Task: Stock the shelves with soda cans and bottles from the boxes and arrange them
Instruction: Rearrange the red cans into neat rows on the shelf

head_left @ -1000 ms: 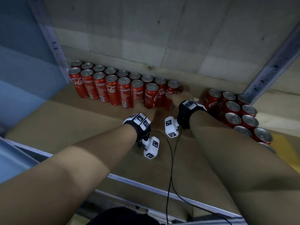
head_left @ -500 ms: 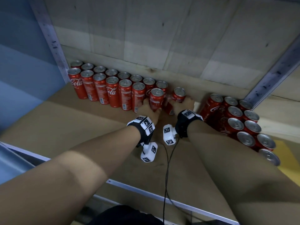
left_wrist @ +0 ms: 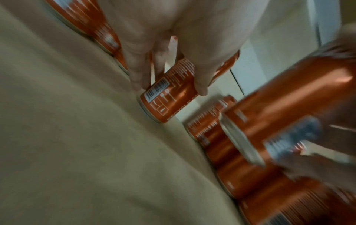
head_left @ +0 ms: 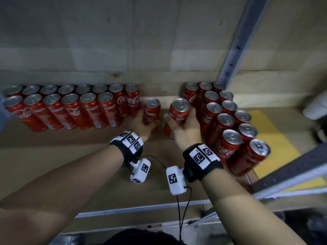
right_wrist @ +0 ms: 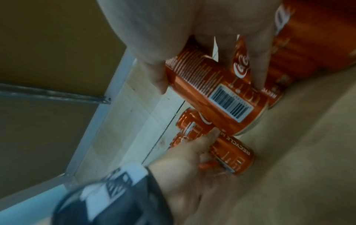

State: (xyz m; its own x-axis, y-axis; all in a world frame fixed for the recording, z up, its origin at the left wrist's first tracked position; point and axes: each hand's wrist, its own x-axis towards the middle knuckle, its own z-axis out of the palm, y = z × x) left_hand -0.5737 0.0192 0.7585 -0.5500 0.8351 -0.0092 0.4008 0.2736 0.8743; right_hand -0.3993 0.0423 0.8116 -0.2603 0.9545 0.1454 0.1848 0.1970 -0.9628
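Each hand is wrapped around one red can in the gap between the two blocks of cans on the shelf (head_left: 53,156). Left hand (head_left: 141,123) grips the left can (head_left: 152,110), fingers and thumb curled round its body; the left wrist view shows that can's base touching or just off the board, tilted, can't tell which. Right hand (head_left: 185,128) grips the right can (head_left: 178,112), thumb on its left side, fingers round the right; the can leans and looks lifted or only on its edge. The left rows (head_left: 70,105) sit two deep against the back wall, front row one can short of the back row. The right stack (head_left: 228,124) runs from far to near along the shelf post (head_left: 238,43). My read: the step is moving cans from the right stack into the left rows. To do it well: set the left can upright in the open front-row slot, just beside the last front can, base flat before letting go. Bring the right can in next to it, straighten it first so it doesn't clip the neighbour. Keep knuckles clear of the right stack; those near cans look close to the shelf edge and a nudge could tip one off. Push both back flush, labels forward if that matters.
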